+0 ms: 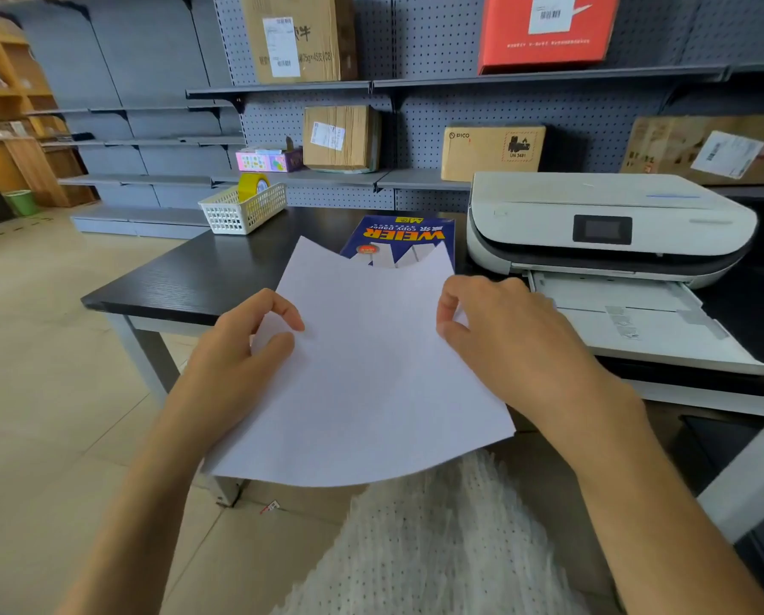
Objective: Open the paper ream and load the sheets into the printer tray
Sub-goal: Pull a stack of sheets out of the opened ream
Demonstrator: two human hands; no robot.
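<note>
Held a sagging stack of sheets (367,370) above the worktop (220,268) edge, left hand (242,348) and right hand (500,335) pinching its sides, ream (400,235) behind, probably mid-load, needing squaring and sliding into the open tray (629,321).

Single head-worn wide-angle view, looking forward and down from above a black wood-grain table (202,277). Close in on both bare forearms and a white sheet stack (362,375) held at frame centre. White inkjet printer with pulled-out paper tray (611,228) near, right of centre; grey pegboard shelving with cardboard boxes (460,108) across the top, facing the camera. Beige tiled floor (38,370) fills the left. Straight lines bowed toward the edges. No second view, so no shared area.
</note>
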